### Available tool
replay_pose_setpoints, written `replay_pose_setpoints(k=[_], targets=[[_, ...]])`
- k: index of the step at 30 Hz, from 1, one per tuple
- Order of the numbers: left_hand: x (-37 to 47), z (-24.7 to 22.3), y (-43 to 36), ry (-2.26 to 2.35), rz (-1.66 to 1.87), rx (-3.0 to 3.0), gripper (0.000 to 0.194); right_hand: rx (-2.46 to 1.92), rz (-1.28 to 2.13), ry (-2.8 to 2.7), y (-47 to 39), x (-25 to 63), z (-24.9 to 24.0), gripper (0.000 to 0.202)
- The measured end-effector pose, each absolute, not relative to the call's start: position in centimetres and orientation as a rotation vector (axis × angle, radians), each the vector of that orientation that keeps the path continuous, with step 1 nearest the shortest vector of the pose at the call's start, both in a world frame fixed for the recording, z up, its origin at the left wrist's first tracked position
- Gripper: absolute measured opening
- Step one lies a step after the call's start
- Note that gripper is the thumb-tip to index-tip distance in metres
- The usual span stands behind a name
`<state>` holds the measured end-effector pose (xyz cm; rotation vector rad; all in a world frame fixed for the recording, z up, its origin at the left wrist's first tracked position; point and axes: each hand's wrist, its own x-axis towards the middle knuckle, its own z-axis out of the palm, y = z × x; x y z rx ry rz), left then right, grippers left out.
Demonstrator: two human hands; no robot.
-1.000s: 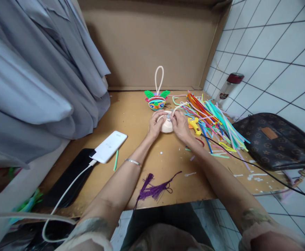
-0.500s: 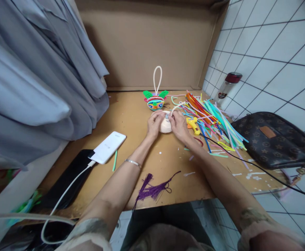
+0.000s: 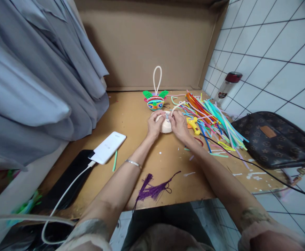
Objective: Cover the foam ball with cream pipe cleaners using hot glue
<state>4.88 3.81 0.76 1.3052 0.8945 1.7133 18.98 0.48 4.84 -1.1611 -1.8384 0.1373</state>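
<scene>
My left hand [image 3: 154,124] and my right hand [image 3: 178,124] both grip a small cream dome wound from pipe cleaner [image 3: 165,127] on the wooden table [image 3: 131,115]. The fingers of my right hand pinch the loose cream pipe cleaner end [image 3: 177,105] that curves up from the dome's top. Just behind the dome stands a finished colourful ornament [image 3: 155,101] with green wings and a cream loop. A yellow glue gun [image 3: 193,124] lies right of my right hand.
A heap of coloured pipe cleaners [image 3: 210,118] spreads at the right, beside a brown bag [image 3: 275,139] and a red-capped bottle [image 3: 227,87]. A purple tassel [image 3: 152,190] lies near the front edge. A white power bank [image 3: 108,147] and black phone [image 3: 71,176] sit left; grey cloth [image 3: 37,76] hangs there.
Almost nothing has moved. My hands stay on the cream dome, with only small finger shifts around the pipe cleaner end.
</scene>
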Motion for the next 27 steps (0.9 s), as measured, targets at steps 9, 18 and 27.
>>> replay_pose_setpoints(k=[9,18,27], targets=[[4.65,0.38,4.15,0.791,1.621,1.237,0.037,-1.147,0.134,-1.853,0.30,18.82,4.85,0.015],[5.25,0.54,4.01,0.883,1.674,1.211,0.032,-1.127,0.124,-1.862,0.44,18.92,4.54,0.016],[5.35,0.53,4.16,0.900,1.662,1.272,0.026,-1.140,0.132,-1.858,0.46,18.93,4.54,0.017]])
